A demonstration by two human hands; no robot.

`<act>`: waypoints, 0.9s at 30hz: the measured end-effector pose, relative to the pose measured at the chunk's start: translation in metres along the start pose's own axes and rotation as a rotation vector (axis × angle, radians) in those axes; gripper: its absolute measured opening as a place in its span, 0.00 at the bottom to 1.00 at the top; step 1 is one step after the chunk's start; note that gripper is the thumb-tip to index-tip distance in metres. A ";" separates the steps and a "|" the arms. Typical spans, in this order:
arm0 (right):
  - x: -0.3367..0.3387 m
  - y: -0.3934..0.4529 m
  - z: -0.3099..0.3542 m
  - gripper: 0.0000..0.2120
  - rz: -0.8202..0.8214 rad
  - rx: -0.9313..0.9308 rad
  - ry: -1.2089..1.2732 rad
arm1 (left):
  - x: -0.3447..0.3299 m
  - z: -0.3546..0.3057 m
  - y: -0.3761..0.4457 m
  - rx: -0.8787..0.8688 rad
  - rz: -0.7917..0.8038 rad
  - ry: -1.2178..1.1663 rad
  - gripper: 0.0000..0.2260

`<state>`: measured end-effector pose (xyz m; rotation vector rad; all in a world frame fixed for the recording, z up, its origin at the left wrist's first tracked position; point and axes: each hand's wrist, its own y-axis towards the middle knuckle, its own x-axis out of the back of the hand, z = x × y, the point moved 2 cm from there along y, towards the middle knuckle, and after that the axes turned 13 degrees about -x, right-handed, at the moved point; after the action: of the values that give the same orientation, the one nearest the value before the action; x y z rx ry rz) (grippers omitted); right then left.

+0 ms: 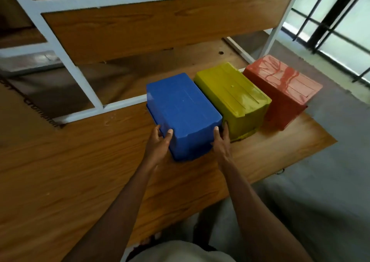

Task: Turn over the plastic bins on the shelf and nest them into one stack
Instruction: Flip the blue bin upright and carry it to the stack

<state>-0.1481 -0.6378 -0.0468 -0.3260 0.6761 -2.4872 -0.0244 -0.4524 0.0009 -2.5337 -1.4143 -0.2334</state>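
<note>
Your left hand (159, 142) grasps the near left corner of the blue bin (183, 109), thumb on the end wall and fingers round the side. That bin sits upside down on the wooden shelf (80, 161), at the left of a row running toward two o'clock. Your right hand (221, 141) grasps its near right corner, fingers in the gap beside the yellow bin (232, 93). Upside down too, the yellow bin stands just beside the blue one. At two o'clock of it stands the red bin (284, 85), also upside down.
</note>
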 end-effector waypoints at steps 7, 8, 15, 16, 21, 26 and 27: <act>0.002 -0.008 0.012 0.26 -0.076 0.000 -0.069 | -0.007 0.004 -0.004 0.036 0.050 -0.060 0.27; 0.002 -0.008 0.010 0.26 -0.066 0.009 -0.052 | -0.005 0.003 -0.006 0.031 0.047 -0.058 0.26; -0.004 -0.028 -0.012 0.19 -0.088 -0.173 0.072 | 0.048 0.021 -0.022 0.049 -0.005 0.002 0.24; -0.006 -0.031 -0.017 0.17 -0.081 -0.224 0.056 | 0.056 0.024 -0.024 0.052 -0.008 0.003 0.21; -0.020 -0.040 -0.022 0.22 -0.015 -0.355 -0.015 | 0.078 0.027 -0.034 0.057 0.025 -0.063 0.12; -0.031 -0.042 -0.009 0.22 0.030 -0.385 -0.064 | 0.084 0.030 -0.034 0.033 0.037 -0.043 0.13; -0.030 -0.041 -0.008 0.22 0.042 -0.406 -0.074 | 0.088 0.030 -0.034 0.040 0.041 -0.053 0.13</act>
<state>-0.1436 -0.5883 -0.0348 -0.5430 1.1439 -2.2729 -0.0071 -0.3552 -0.0022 -2.5518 -1.3702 -0.1307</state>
